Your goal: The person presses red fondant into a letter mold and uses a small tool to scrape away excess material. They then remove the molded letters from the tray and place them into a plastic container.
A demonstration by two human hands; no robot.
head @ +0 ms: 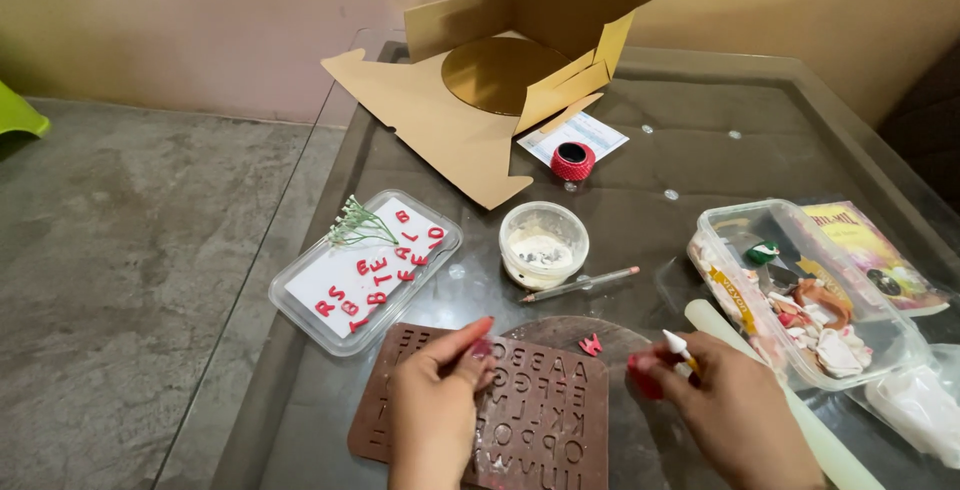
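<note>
Bottom centre: our left hand (437, 405) pinches red paste (481, 348) into brown letter mould (530, 410), steadying it. Our right hand (722, 405) grips red lump (643, 375) plus white-tipped tool (678, 344), kept ready.

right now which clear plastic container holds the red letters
The shallow clear plastic tray left of the round white tub; the deeper container on the right holds mixed scraps.

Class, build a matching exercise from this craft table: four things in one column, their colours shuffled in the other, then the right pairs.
Things:
1. letter mould
2. small lid
3. folded box
4. sprig

Colours:
A. green
B. brown
C. red
D. tan cardboard

Pairs: 1-B, 2-C, 3-D, 4-A
</note>
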